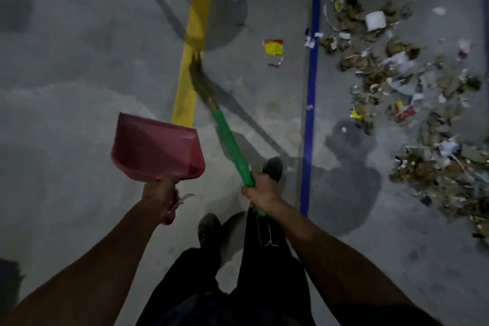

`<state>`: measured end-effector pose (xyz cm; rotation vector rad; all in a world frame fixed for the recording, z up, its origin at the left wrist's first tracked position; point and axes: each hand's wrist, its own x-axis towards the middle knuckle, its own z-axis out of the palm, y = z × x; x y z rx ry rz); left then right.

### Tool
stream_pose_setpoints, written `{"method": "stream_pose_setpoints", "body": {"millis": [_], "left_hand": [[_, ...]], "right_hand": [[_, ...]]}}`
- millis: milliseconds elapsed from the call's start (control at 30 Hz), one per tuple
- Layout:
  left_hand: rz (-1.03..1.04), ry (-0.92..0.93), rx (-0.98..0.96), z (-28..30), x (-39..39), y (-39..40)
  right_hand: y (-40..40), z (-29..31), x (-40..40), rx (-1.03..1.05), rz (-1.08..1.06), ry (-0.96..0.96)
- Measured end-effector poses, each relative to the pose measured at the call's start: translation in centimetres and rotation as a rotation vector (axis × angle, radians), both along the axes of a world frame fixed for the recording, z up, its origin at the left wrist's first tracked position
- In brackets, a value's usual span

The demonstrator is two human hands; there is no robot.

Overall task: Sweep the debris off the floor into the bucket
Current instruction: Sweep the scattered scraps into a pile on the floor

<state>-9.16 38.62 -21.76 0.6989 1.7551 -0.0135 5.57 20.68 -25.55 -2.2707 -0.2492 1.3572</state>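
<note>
My left hand grips the handle of a red dustpan, held in the air with its mouth pointing away from me. My right hand grips the green handle of a broom; its brown bristles lie over the yellow floor line. A wide spread of debris, paper scraps, dry leaves and wrappers, covers the floor to the right, beyond the blue line. A yellow and red wrapper lies alone between the two lines. No bucket is in view.
A yellow line and a blue line run along the grey concrete floor. My feet stand between them. A dark stain marks the floor just right of the blue line. Something dark sits at the far top right.
</note>
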Motion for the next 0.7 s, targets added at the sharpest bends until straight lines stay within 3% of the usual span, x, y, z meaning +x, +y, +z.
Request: {"method": "stream_pose_setpoints", "body": {"millis": [100,267,433,700], "left_hand": [[-0.009,-0.046,0.018,0.2,5.0,-0.1],[-0.070,-0.066,0.006,0.4,13.8,-0.4],[-0.123,-0.048,0.003,0.6,22.3,-1.0],[-0.237,-0.088,0.017,0.6,32.2,-2.2]], "right_hand": [[2.7,-1.4,6.9,-0.036,-0.106,0.118],[4.8,-3.2,20.2,0.026,-0.676,0.284],[2.9,-3.9,32.6,0.108,-1.082,0.345],[-6.9,-3.9,45.3,0.247,-1.414,0.317]]}}
